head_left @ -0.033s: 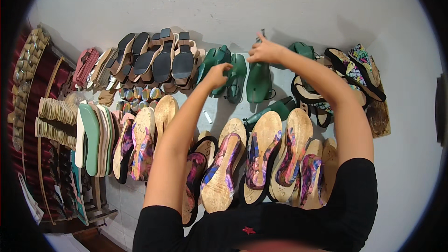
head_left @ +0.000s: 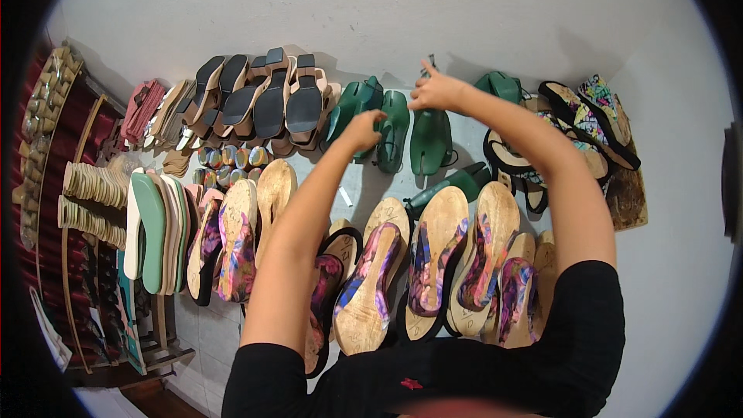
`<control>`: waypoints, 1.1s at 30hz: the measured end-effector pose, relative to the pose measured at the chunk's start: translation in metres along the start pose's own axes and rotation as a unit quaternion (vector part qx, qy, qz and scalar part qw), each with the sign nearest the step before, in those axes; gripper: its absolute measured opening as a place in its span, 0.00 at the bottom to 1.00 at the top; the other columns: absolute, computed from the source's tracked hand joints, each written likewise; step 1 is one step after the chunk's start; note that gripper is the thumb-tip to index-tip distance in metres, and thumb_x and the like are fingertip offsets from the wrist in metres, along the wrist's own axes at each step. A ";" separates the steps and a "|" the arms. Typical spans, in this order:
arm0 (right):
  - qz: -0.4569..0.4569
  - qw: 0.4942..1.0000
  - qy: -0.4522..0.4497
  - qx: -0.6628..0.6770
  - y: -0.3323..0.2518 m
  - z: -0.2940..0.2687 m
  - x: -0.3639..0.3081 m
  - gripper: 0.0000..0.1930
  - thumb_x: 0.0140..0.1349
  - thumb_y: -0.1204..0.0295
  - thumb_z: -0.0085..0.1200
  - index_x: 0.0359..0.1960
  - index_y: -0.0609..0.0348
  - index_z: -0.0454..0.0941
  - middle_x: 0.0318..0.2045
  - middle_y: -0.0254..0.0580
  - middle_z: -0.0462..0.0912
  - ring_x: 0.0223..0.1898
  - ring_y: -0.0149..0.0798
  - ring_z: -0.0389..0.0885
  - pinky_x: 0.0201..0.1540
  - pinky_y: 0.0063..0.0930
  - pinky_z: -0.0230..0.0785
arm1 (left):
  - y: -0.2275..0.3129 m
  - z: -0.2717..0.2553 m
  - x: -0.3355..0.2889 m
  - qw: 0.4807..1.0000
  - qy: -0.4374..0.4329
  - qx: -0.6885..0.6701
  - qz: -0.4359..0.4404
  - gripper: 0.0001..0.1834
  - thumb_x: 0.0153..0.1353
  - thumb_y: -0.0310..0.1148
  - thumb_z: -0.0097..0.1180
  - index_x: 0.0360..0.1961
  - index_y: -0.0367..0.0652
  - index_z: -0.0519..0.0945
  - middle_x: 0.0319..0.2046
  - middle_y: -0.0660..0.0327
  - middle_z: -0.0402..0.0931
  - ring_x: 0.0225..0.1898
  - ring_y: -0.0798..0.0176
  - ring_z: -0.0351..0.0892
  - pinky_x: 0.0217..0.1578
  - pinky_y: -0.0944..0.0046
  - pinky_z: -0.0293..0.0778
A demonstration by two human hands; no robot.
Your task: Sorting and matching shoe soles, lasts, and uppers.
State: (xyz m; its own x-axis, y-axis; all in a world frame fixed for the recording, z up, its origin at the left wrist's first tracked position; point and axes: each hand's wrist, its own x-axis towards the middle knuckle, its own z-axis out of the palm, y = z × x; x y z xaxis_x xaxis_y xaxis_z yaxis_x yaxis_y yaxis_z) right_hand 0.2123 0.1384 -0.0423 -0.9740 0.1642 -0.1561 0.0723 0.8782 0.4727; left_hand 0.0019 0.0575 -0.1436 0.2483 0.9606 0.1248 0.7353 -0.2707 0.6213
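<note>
My right hand [head_left: 439, 91] grips the top end of a green shoe last [head_left: 431, 142], whose rounded end points toward me. A bit of it shows above my fingers. My left hand [head_left: 362, 131] is half curled beside another green shoe last [head_left: 393, 135], fingers bent and slightly apart. Whether the fingertips touch that last cannot be made out. Behind this hand lie more green lasts [head_left: 352, 104], partly covered by it. One more last [head_left: 453, 188] lies slanted nearer to me, and another [head_left: 499, 87] is partly hidden behind my right forearm.
Wooden-soled shoes with colourful patterned parts [head_left: 371, 286] line the near side. Black-soled sandals [head_left: 271, 101] stand at the back left, patterned sandals [head_left: 588, 128] at the right. Loose soles [head_left: 155, 232] and a rack [head_left: 81, 131] are on the left. A grey wall [head_left: 371, 8] rises behind.
My right hand and the last in it have shifted slightly, the last tilting a little. My left hand has moved slightly toward me.
</note>
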 end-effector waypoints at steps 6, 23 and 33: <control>0.002 1.000 0.021 0.014 -0.021 0.063 0.028 0.04 0.53 0.70 0.42 0.29 0.41 0.68 0.27 0.26 0.73 0.45 0.34 0.70 0.57 0.61 0.46 | 0.012 0.053 0.000 0.985 -0.115 0.047 -0.117 0.38 0.40 0.32 0.62 0.55 0.51 0.60 0.40 0.42 0.70 0.45 0.43 0.69 0.45 0.54 0.67; 0.236 0.956 0.060 0.166 -0.009 0.127 0.037 0.07 0.52 0.72 0.43 0.34 0.47 0.68 0.40 0.38 0.69 0.50 0.40 0.67 0.44 0.40 0.69 | -0.003 0.081 0.004 0.989 -0.013 0.131 -0.069 0.41 0.52 0.24 0.43 0.63 0.63 0.40 0.61 0.39 0.31 0.61 0.32 0.37 0.58 0.45 0.46; 0.244 0.962 0.059 0.106 -0.011 0.127 0.045 0.08 0.57 0.68 0.38 0.38 0.48 0.66 0.48 0.42 0.67 0.59 0.41 0.57 0.52 0.43 0.62 | -0.008 0.090 0.033 0.985 0.057 0.147 -0.072 0.44 0.48 0.28 0.50 0.64 0.60 0.41 0.63 0.45 0.29 0.62 0.32 0.25 0.57 0.39 0.42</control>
State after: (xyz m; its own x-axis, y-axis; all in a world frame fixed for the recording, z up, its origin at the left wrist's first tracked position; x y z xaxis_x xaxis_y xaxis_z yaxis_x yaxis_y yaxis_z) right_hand 0.1950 0.1929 -0.1643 -0.8300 0.5388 0.1446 0.5567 0.7835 0.2761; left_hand 0.0610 0.0859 -0.2142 0.0672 0.9866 0.1486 0.9124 -0.1211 0.3911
